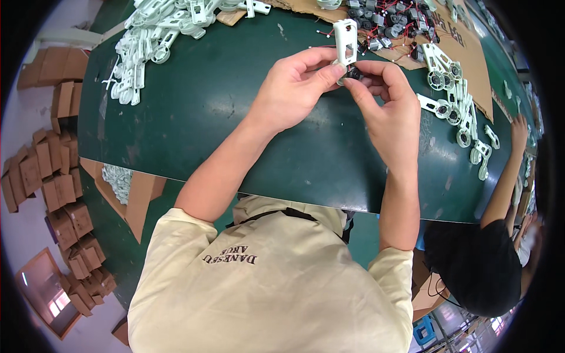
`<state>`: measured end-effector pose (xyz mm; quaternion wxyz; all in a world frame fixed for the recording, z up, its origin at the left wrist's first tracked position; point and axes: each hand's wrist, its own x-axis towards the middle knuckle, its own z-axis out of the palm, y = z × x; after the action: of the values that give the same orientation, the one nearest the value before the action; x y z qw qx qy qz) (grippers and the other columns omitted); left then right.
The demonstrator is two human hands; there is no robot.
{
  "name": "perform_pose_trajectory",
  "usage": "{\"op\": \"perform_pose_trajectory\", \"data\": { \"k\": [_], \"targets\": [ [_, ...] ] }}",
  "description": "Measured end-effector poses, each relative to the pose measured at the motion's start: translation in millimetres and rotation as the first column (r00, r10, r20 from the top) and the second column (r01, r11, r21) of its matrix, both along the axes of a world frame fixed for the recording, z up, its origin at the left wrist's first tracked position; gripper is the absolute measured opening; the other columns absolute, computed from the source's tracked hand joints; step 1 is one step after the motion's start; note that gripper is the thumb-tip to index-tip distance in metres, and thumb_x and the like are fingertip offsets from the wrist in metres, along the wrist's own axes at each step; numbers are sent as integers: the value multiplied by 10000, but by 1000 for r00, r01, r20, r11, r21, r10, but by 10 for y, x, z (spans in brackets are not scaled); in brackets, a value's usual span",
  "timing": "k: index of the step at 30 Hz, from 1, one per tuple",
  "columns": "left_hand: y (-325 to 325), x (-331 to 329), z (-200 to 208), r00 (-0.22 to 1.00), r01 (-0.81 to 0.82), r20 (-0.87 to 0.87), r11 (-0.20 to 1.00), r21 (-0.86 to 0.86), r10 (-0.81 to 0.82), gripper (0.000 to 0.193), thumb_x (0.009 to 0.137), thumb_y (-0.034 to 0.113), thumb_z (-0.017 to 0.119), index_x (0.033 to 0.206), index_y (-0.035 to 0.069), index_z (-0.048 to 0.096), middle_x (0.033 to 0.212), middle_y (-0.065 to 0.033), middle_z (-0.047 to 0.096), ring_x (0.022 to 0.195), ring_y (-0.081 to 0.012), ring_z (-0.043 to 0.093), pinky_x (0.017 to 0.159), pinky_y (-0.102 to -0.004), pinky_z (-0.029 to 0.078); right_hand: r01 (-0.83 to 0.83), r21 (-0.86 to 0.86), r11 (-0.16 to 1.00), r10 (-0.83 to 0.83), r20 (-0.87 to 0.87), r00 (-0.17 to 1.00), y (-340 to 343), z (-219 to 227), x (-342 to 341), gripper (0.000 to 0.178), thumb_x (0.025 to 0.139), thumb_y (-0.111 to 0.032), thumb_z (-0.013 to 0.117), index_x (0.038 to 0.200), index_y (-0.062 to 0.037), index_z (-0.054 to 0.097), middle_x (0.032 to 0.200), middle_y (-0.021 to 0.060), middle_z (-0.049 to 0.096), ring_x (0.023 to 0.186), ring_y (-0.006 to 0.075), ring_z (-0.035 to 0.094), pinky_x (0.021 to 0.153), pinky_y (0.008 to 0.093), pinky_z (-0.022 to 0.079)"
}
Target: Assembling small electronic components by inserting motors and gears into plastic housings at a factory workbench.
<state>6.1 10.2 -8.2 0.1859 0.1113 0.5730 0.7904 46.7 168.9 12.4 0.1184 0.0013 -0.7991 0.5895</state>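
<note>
Above the green table, my left hand is closed on a white plastic housing, a long shell with a rectangular cutout, held upright. My right hand pinches a small dark motor against the lower, round end of that shell. The fingertips of both hands almost meet there and partly hide how the motor sits. Farther back lies a heap of small motors with red wires on cardboard. On the right, several white housings with dark round parts in their rings lie loosely grouped.
A large pile of white housings covers the far left of the table. An open carton of pale parts stands below the left edge. Cardboard boxes are stacked at left. A co-worker in black sits at right, an arm on the table.
</note>
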Motion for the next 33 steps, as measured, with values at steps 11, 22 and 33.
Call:
{"op": "perform_pose_trajectory", "data": {
  "k": [11,22,33],
  "targets": [
    [-50,-58,-18,996,89,10,992,89,-90,397,948,105,603,1317,-11,514,1212,-94,608,1109,-168,589,971,-319,495,-49,45,998,49,13,999,13,-32,-40,319,832,-38,714,1122,16,592,922,62,645,690,104,571,619,241,487],
    [-71,9,6,993,96,56,990,100,-102,364,955,91,584,1292,-7,485,1129,-125,638,1032,-190,634,929,-349,535,-120,-179,977,141,111,984,1,-47,-51,227,912,-60,645,1108,34,581,904,38,632,738,56,567,654,197,480],
    [-12,-25,-19,992,68,103,998,-16,-66,325,974,121,561,1262,-12,488,1073,-127,651,925,-202,672,853,-324,564,-107,-224,969,149,179,973,24,-84,-107,218,938,-118,615,1078,41,562,934,58,632,831,95,601,737,232,493]
  ]
}}
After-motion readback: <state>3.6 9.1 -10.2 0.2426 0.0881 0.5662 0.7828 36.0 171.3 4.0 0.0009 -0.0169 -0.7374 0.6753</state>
